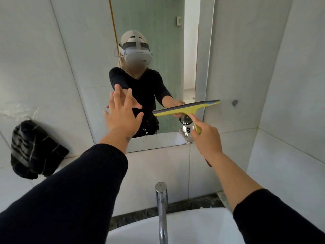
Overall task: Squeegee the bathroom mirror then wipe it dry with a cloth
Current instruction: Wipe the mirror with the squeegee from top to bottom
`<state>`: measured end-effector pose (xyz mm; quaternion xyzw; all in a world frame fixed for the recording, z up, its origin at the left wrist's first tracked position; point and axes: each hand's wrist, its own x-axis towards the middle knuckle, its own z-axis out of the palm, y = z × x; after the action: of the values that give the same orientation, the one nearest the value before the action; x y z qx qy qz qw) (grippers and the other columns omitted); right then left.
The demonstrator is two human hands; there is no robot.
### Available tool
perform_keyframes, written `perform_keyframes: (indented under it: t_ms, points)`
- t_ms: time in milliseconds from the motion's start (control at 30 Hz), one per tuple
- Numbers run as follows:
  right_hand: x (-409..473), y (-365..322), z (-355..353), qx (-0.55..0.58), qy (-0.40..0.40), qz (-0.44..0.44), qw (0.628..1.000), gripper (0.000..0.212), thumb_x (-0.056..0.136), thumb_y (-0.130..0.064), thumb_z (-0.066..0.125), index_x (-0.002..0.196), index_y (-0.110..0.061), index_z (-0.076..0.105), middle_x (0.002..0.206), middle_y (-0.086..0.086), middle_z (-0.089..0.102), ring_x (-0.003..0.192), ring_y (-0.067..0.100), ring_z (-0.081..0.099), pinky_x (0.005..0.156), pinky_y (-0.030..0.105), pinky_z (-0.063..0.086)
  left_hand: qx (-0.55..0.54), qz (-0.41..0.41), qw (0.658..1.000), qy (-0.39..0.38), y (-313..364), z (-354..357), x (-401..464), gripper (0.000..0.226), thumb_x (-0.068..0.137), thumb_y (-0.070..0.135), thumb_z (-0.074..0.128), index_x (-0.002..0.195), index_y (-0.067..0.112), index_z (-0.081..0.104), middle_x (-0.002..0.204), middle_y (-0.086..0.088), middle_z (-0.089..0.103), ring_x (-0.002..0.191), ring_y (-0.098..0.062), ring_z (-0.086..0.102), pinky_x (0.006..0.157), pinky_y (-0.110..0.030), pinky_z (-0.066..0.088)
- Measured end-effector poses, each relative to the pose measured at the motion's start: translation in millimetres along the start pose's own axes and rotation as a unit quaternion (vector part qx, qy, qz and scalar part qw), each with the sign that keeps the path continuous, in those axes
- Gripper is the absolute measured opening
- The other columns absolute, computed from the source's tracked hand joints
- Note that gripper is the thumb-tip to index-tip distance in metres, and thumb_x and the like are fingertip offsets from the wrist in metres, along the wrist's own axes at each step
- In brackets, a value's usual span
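Note:
The bathroom mirror [158, 23] hangs on the tiled wall above the sink and reflects a person in black. My right hand [206, 138] grips the handle of a yellow-green squeegee [186, 108], whose grey blade lies nearly level across the mirror's lower right part and juts past its right edge. My left hand [123, 111] is raised with fingers spread, in front of the mirror's lower left area; whether it touches the glass I cannot tell. A dark striped cloth [35, 150] lies bunched on the ledge at the left, away from both hands.
A chrome tap [161, 208] rises over the white sink [193, 226] directly below my arms. A small wall hook [234, 102] sits right of the mirror. Tiled walls close in on the left and right. A small fan shows in the mirror's reflection.

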<state>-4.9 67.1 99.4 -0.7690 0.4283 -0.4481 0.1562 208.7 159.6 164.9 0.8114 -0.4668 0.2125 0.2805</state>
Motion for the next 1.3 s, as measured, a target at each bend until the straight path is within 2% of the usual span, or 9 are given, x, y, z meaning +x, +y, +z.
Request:
perform_keyframes:
  t_ms: [133, 267, 500, 633, 733, 867, 1000, 1167, 1300]
  points:
    - [-10, 1, 19, 0.093, 0.005, 0.062, 0.994, 0.058, 0.089, -0.007, 0.047, 0.136, -0.042, 0.046, 0.082, 0.021, 0.066, 0.051, 0.032, 0.048, 0.052, 0.049, 0.054, -0.004, -0.002, 1.0, 0.001, 1, 2, -1, 0.081, 0.087, 0.042, 0.059, 0.149, 0.033, 0.008, 0.158, -0.002, -0.014, 0.146, -0.029, 0.0, 0.111, -0.06, 0.023]
    - [-21, -4, 33, 0.13, 0.004, 0.101, 0.986, 0.06, 0.088, -0.008, 0.045, 0.136, -0.043, 0.045, 0.081, 0.022, 0.064, 0.051, 0.027, 0.047, 0.052, 0.049, 0.055, 0.002, 0.011, 1.0, 0.013, -4, 4, -4, 0.079, 0.087, 0.041, 0.058, 0.149, 0.033, 0.009, 0.159, -0.001, -0.012, 0.146, -0.028, 0.001, 0.111, -0.061, 0.02]
    - [-42, -27, 60, 0.193, -0.005, 0.145, 0.97, 0.058, 0.092, -0.006, 0.042, 0.139, -0.039, 0.044, 0.078, 0.016, 0.064, 0.036, 0.018, 0.047, 0.037, 0.029, 0.05, 0.001, -0.008, 1.0, 0.019, -28, 7, -19, 0.074, 0.089, 0.036, 0.057, 0.148, 0.032, 0.013, 0.158, -0.001, -0.005, 0.145, -0.029, 0.007, 0.113, -0.06, 0.017]
    - [-54, -48, 73, 0.209, 0.0, 0.137, 0.968, 0.055, 0.093, -0.004, 0.042, 0.14, -0.032, 0.045, 0.104, 0.019, 0.066, 0.042, 0.026, 0.052, 0.041, 0.032, 0.052, 0.008, -0.022, 0.999, 0.027, -49, 2, -22, 0.068, 0.088, 0.037, 0.053, 0.146, 0.031, 0.018, 0.158, 0.001, -0.002, 0.144, -0.027, 0.011, 0.111, -0.06, 0.02]
    - [-58, -60, 86, 0.216, -0.004, 0.135, 0.967, 0.054, 0.094, -0.005, 0.042, 0.141, -0.032, 0.044, 0.08, 0.015, 0.063, 0.046, 0.025, 0.051, 0.042, 0.033, 0.053, 0.018, -0.04, 0.999, 0.024, -65, -4, -23, 0.067, 0.088, 0.039, 0.052, 0.146, 0.031, 0.019, 0.158, 0.002, -0.002, 0.144, -0.025, 0.011, 0.111, -0.06, 0.02]
    - [-68, -81, 103, 0.183, -0.015, 0.104, 0.978, 0.053, 0.094, -0.008, 0.045, 0.141, -0.032, 0.042, 0.066, 0.025, 0.056, 0.053, 0.032, 0.051, 0.054, 0.046, 0.055, 0.02, -0.064, 0.998, 0.009, -77, -8, -26, 0.069, 0.089, 0.042, 0.05, 0.148, 0.032, 0.016, 0.159, 0.002, -0.002, 0.145, -0.024, 0.007, 0.112, -0.058, 0.02]
    - [-79, -105, 120, 0.15, -0.048, 0.069, 0.985, 0.056, 0.092, -0.007, 0.044, 0.143, -0.031, 0.04, 0.054, 0.005, 0.043, 0.054, 0.025, 0.048, 0.057, 0.043, 0.055, 0.013, -0.068, 0.998, 0.005, -82, -11, -28, 0.068, 0.089, 0.041, 0.049, 0.148, 0.033, 0.017, 0.159, 0.003, 0.0, 0.145, -0.024, 0.008, 0.112, -0.058, 0.02]
    - [-86, -120, 133, 0.077, -0.081, 0.037, 0.993, 0.055, 0.097, -0.011, 0.041, 0.145, -0.036, 0.033, 0.059, -0.001, 0.043, 0.066, 0.023, 0.054, 0.068, 0.042, 0.056, 0.011, -0.078, 0.997, 0.006, -94, -14, -30, 0.067, 0.089, 0.04, 0.048, 0.147, 0.034, 0.017, 0.159, 0.003, 0.001, 0.145, -0.024, 0.007, 0.112, -0.058, 0.021]
    - [-91, -119, 138, -0.036, -0.129, -0.048, 0.99, 0.056, 0.098, -0.01, 0.036, 0.148, -0.034, 0.025, 0.077, 0.008, 0.053, 0.072, 0.022, 0.046, 0.064, 0.034, 0.041, 0.009, -0.088, 0.996, -0.004, -101, -8, -40, 0.068, 0.089, 0.04, 0.048, 0.149, 0.031, 0.016, 0.159, 0.002, -0.001, 0.146, -0.023, 0.005, 0.112, -0.057, 0.02]
